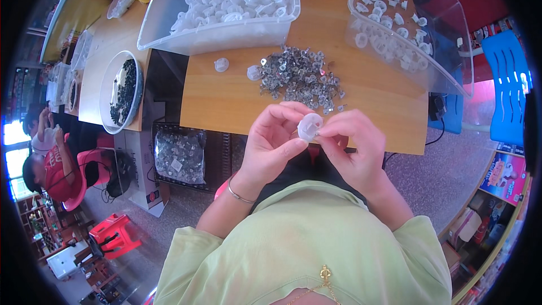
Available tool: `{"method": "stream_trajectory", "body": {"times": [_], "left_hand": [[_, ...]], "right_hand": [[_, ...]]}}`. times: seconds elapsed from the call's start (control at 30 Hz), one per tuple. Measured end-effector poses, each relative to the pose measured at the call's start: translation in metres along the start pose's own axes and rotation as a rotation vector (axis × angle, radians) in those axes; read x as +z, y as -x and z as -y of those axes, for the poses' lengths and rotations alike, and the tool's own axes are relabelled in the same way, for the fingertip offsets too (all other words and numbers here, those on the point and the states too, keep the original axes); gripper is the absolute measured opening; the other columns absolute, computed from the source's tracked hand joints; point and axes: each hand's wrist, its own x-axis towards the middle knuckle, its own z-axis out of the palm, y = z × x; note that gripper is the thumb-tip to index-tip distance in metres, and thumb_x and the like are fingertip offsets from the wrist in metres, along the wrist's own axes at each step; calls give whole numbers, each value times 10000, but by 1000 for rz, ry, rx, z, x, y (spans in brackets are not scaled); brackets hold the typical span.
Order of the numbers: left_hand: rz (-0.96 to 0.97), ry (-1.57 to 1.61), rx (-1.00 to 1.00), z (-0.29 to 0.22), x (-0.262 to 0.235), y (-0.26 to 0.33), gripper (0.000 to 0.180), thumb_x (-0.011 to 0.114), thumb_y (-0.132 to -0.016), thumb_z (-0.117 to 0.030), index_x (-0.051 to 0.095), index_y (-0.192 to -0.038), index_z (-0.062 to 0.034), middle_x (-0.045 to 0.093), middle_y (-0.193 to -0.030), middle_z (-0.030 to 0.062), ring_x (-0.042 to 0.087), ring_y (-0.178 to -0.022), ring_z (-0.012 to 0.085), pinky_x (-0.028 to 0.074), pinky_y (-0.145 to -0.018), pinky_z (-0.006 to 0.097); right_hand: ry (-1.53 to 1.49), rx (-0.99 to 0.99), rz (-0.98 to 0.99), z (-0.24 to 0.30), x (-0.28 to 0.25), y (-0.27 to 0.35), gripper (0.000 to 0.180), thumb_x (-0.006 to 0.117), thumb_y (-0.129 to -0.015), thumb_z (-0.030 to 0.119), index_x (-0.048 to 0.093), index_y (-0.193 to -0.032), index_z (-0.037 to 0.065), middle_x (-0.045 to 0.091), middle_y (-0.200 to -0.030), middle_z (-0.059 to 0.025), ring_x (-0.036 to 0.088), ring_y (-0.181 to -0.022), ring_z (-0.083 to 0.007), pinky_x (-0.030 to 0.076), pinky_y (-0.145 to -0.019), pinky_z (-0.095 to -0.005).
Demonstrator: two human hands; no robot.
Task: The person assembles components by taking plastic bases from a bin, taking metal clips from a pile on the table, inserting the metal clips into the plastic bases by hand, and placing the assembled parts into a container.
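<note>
A round white plastic cap [310,127] is held up in front of me, over the near edge of the wooden table. The thumb and fingers of my left hand [272,135] grip it from the left. My right hand [355,144] pinches at the cap's right side; whether a small part sits between those fingertips is too small to make out. Just beyond my hands lies a pile of small metal clips [299,76]. Two more white caps rest on the table left of the pile, one single cap [221,65] and one touching the pile's edge [254,72].
A clear bin [226,42] heaped with white caps stands at the far left, another clear bin [446,76] with fewer at the right. Left are a round white tray [104,93] of dark parts, a bag of metal parts [179,158], a red stool [116,236] and seated people [56,169].
</note>
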Motion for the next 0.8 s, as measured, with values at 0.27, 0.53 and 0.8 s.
{"method": "stream_trajectory", "body": {"times": [0.27, 0.53, 0.8], "left_hand": [[-1, -113, -5, -2, -1, 3, 410, 625, -774, 74, 480, -1145, -26, 461, -1140, 65, 495, -1117, 188, 436, -927, 313], [47, -67, 45, 1, 0, 1, 403, 616, -756, 121, 485, -1103, -36, 472, -1155, 100, 490, -1146, 229, 448, -935, 357], [82, -179, 88, 0, -3, 0, 394, 609, -748, 148, 495, -1077, -37, 489, -1145, 126, 509, -1102, 210, 493, -890, 334]], "right_hand": [[22, -1, -18, 4, 1, 0, 207, 715, -706, -32, 633, -866, 70, 597, -758, -50, 574, -607, -135, 437, -483, -232], [13, -23, -17, 1, 1, 2, 202, 710, -701, -48, 647, -857, 63, 582, -760, -50, 570, -620, -133, 445, -512, -236], [3, -25, -5, 3, 1, 1, 204, 707, -700, -53, 655, -848, 77, 566, -778, -39, 564, -630, -125, 439, -509, -228]]}}
